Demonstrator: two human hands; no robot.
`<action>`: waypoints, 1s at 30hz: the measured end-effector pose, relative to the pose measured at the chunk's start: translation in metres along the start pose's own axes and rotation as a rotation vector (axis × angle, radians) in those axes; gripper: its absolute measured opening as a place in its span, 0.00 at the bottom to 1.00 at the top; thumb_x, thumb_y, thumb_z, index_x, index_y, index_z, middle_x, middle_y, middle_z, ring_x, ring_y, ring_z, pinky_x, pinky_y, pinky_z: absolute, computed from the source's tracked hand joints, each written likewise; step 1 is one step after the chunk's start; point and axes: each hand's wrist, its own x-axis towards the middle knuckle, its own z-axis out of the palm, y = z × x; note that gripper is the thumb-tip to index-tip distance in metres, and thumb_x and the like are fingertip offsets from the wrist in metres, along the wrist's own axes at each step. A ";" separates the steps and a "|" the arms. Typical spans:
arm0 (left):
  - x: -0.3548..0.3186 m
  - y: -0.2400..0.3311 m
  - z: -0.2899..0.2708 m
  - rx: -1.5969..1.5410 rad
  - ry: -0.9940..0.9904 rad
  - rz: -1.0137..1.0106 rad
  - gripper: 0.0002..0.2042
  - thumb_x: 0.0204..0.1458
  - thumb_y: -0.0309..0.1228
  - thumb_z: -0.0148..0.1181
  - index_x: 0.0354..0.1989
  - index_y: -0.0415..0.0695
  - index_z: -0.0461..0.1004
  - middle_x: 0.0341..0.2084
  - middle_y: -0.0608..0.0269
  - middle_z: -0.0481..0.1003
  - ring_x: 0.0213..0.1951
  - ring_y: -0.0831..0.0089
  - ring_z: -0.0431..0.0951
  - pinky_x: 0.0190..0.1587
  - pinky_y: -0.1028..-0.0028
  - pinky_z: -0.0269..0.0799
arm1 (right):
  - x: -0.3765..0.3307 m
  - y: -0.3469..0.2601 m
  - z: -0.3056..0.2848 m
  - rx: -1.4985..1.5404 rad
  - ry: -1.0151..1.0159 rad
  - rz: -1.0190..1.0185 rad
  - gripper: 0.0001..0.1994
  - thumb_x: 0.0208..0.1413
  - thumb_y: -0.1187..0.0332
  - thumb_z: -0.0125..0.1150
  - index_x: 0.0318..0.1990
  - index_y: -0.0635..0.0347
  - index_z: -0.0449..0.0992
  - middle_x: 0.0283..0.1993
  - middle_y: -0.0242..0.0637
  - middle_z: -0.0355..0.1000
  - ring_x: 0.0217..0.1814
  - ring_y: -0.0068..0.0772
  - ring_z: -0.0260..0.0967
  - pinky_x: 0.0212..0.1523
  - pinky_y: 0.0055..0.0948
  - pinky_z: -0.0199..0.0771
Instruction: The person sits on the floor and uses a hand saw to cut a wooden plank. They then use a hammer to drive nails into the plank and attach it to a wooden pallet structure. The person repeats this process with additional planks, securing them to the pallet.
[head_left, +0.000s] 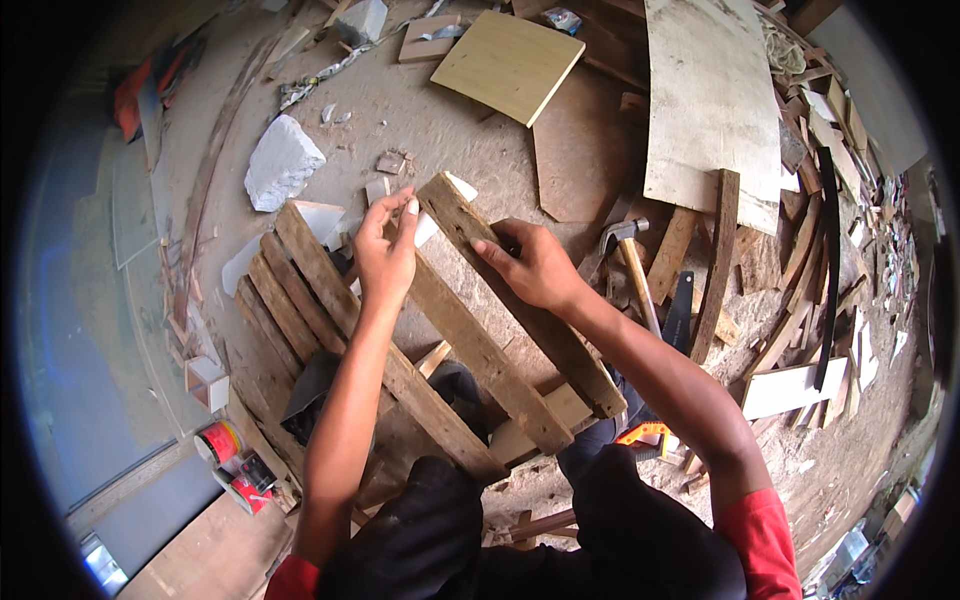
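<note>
Across my knees lies a frame of rough wooden slats (480,345), spaced apart and running from upper left to lower right. My right hand (535,265) grips the outermost slat (545,325) on the right, thumb on its top face. Beside that slat's far end, my left hand (385,250) is raised with thumb and fingers pinched together. Whatever is between those fingertips is too small to make out. A claw hammer (637,270) with a wooden handle leans among the wood just right of my right hand. Next to it is a dark saw blade (680,310).
A pale board (705,110) and a yellowish panel (510,62) lie ahead. Scrap wood (810,240) is heaped at the right. A white chunk (283,163) sits at the far left, with red cans (218,442) nearer. An orange handle (645,438) shows by my right knee.
</note>
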 end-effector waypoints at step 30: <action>0.015 -0.002 0.020 0.124 0.102 0.102 0.11 0.59 0.33 0.63 0.45 0.40 0.82 0.33 0.57 0.83 0.35 0.81 0.79 0.39 0.79 0.73 | -0.017 0.016 -0.020 0.072 0.189 -0.086 0.25 0.62 0.49 0.59 0.51 0.67 0.75 0.36 0.49 0.79 0.37 0.38 0.78 0.41 0.34 0.78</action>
